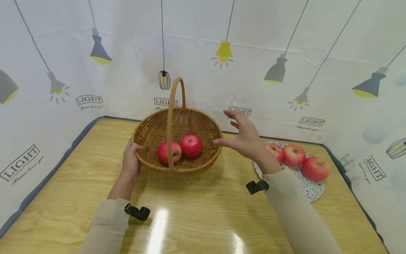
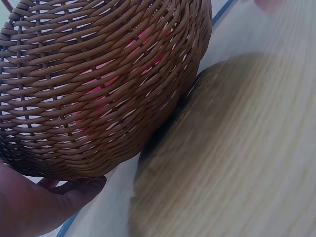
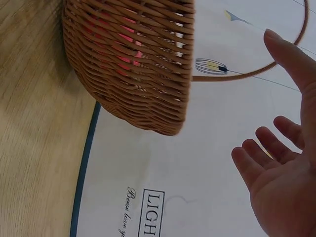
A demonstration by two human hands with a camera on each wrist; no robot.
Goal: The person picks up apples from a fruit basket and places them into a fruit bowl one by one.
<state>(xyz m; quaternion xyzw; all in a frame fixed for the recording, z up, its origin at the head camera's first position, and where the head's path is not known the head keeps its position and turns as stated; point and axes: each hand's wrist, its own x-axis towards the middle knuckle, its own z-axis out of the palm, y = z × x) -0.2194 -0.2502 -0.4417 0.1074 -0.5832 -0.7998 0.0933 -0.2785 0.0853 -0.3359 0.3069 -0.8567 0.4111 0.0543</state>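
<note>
A brown wicker basket [image 1: 196, 120] with a tall arched handle holds two red apples [image 1: 191, 145]. My left hand [image 1: 130, 158] grips its left side, thumb over the rim and fingers under the woven wall, as the left wrist view shows. The basket's wall [image 2: 98, 89] rises from the table there, red showing through the weave. My right hand [image 1: 245, 137] is beside the basket's right rim, thumb and fingers spread apart with nothing between them. In the right wrist view the right hand [image 3: 281, 173] stands apart from the basket [image 3: 133, 64].
On the right of the wooden table [image 1: 196, 211] lies a patterned round plate [image 1: 312, 188] with three red apples [image 1: 294, 155] on it, partly behind my right forearm. A white cloth printed with lamps [image 1: 196, 42] hangs behind and at the sides.
</note>
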